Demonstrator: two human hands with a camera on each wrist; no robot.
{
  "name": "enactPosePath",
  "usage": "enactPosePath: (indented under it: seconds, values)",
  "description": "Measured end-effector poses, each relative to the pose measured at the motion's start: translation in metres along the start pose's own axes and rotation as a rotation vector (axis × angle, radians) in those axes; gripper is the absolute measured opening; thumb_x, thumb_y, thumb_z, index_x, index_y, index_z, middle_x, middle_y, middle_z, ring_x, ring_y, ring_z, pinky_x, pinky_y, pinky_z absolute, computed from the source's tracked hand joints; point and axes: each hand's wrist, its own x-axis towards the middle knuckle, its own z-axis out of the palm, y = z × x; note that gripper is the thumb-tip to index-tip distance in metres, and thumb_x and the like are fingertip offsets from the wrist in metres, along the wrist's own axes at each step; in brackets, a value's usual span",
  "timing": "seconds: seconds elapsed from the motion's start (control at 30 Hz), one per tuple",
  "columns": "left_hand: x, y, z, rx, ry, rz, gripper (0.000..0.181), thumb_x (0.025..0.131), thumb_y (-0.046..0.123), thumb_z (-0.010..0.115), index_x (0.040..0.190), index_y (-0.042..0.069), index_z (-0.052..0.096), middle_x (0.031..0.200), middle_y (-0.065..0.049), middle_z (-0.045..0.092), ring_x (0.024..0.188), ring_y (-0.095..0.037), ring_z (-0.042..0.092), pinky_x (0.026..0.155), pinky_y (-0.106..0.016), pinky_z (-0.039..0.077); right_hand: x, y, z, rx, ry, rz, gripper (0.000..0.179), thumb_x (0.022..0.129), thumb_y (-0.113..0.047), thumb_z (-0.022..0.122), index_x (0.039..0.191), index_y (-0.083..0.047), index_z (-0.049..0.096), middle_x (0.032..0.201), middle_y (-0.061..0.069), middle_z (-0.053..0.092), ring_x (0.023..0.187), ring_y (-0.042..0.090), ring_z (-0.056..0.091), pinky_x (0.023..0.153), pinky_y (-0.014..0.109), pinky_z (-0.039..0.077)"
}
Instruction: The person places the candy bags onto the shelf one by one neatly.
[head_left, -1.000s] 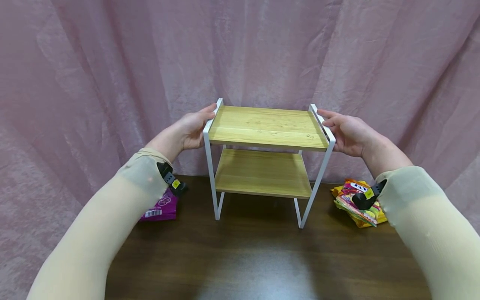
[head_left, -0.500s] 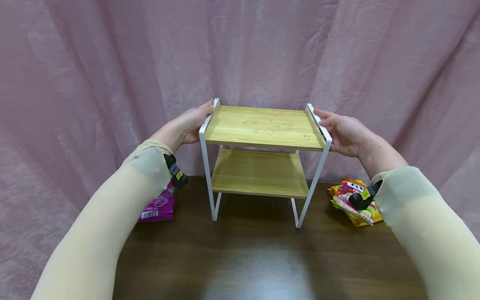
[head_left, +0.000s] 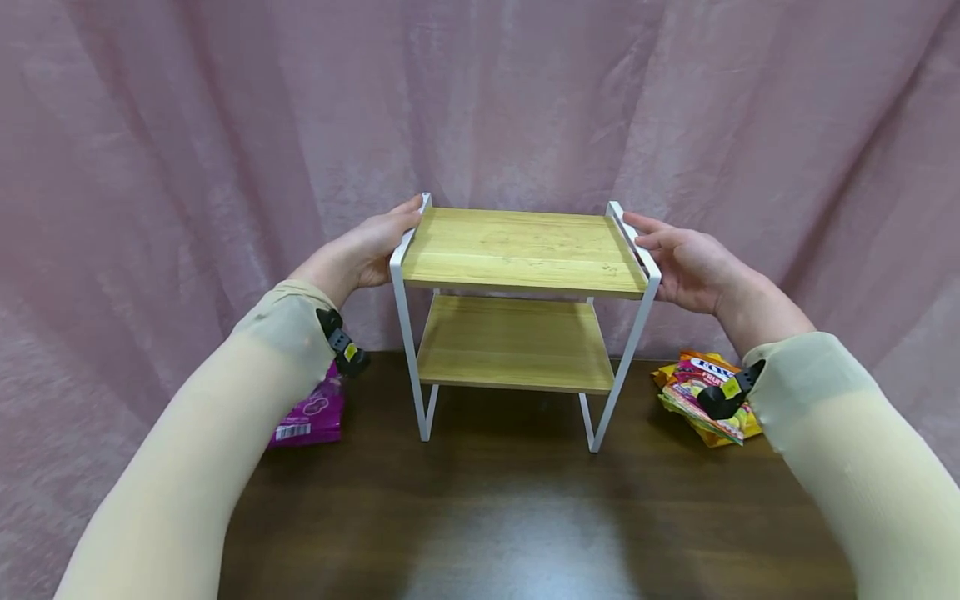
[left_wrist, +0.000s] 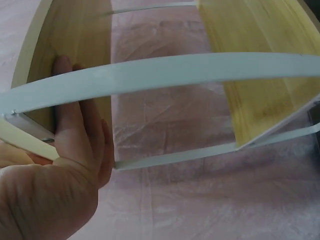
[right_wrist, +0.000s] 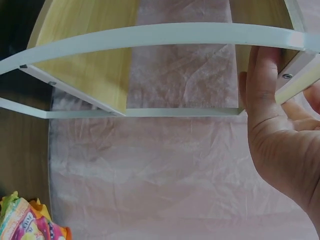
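Observation:
A two-tier shelf with pale wooden boards (head_left: 517,250) and a white metal frame (head_left: 409,358) stands upright on the dark table, near the curtain. My left hand (head_left: 363,250) grips the left side of its top tier, and in the left wrist view the fingers (left_wrist: 75,122) reach inside the frame under the upper board. On the opposite side my right hand (head_left: 690,267) holds the top tier's right rail. The right wrist view has its fingers (right_wrist: 262,75) passing behind the white bar to the board's underside.
A purple snack bag (head_left: 311,412) lies left of the shelf, partly behind my left forearm. Right of it, colourful candy bags (head_left: 705,396) lie in a small pile beside my right wrist. A pink curtain (head_left: 517,100) hangs behind, and the brown tabletop (head_left: 495,517) stretches in front.
In the head view the shelf, both hands and the bags sit slightly further left than before. Both hands keep their hold on the shelf's top sides.

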Motion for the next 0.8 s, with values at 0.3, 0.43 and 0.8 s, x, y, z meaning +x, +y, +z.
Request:
enactPosePath:
  seconds: [0.3, 0.43, 0.8]
  values:
    - [-0.002, 0.001, 0.011, -0.026, 0.015, 0.032, 0.053, 0.114, 0.036, 0.021, 0.161, 0.053, 0.003, 0.17, -0.002, 0.012, 0.127, -0.027, 0.051, 0.093, -0.04, 0.053, -0.006, 0.006, -0.006, -0.085, 0.005, -0.043, 0.067, 0.111, -0.03, 0.045, 0.166, -0.035, 0.007, 0.12, 0.006, 0.064, 0.093, 0.016, 0.07, 0.078, 0.031, 0.06]
    - [0.0, 0.0, 0.012, -0.042, 0.041, 0.028, 0.052, 0.113, 0.039, 0.022, 0.161, 0.054, 0.006, 0.168, -0.003, 0.02, 0.128, -0.027, 0.051, 0.094, -0.043, 0.053, -0.01, 0.01, -0.016, -0.148, 0.027, -0.03, 0.076, 0.109, -0.038, 0.049, 0.166, -0.028, 0.001, 0.117, 0.003, 0.068, 0.096, 0.018, 0.071, 0.086, 0.035, 0.06]
    - [0.0, 0.0, 0.017, -0.029, 0.05, 0.047, 0.052, 0.113, 0.038, 0.022, 0.162, 0.049, 0.008, 0.17, -0.004, 0.017, 0.138, -0.028, 0.045, 0.105, -0.047, 0.048, -0.032, 0.049, -0.079, -0.567, 0.144, 0.068, 0.089, 0.104, -0.064, 0.036, 0.165, -0.011, -0.003, 0.16, 0.025, 0.033, 0.137, 0.039, 0.049, 0.111, 0.051, 0.041]
